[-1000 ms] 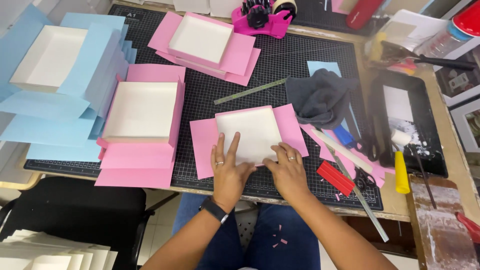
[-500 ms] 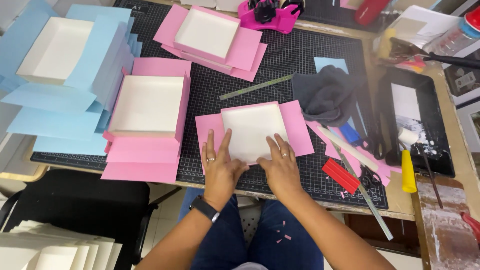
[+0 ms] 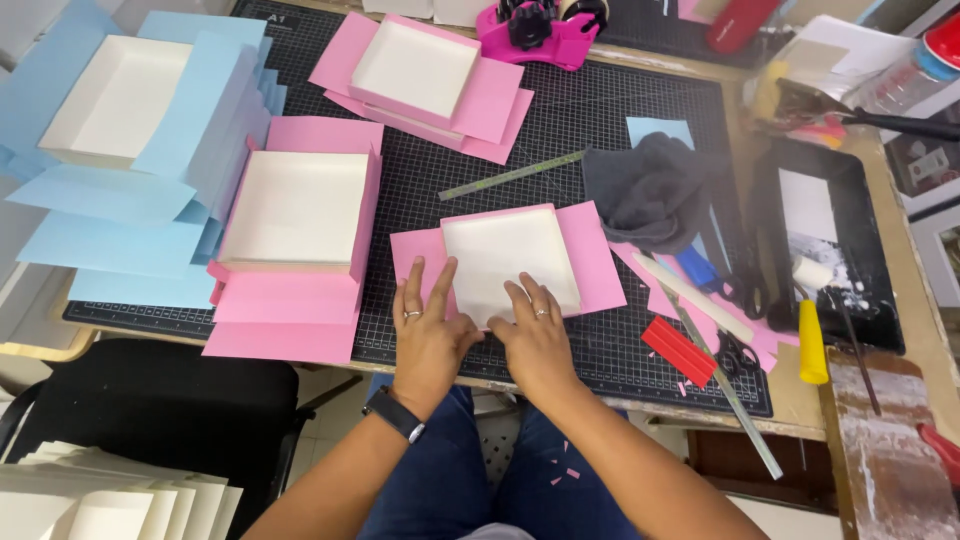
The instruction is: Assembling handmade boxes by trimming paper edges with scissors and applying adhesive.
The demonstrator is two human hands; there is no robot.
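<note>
pink paper (image 3: 592,255), white box (image 3: 505,260), black gridded mat (image 3: 600,120)

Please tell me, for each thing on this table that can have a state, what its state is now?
Left hand: flat, fingers spread, pressing the pink paper flap.
Right hand: flat on the white box's near edge.
White box: open, lying on pink paper, near flap not yet folded up.
Pink-wrapped boxes: open, stacked.
Blue-wrapped boxes: open, stacked.
Grey cloth: crumpled.
Black tray: smeared with white glue.

Matt pink paper (image 3: 590,255) — white card tray (image 3: 505,255)
</note>
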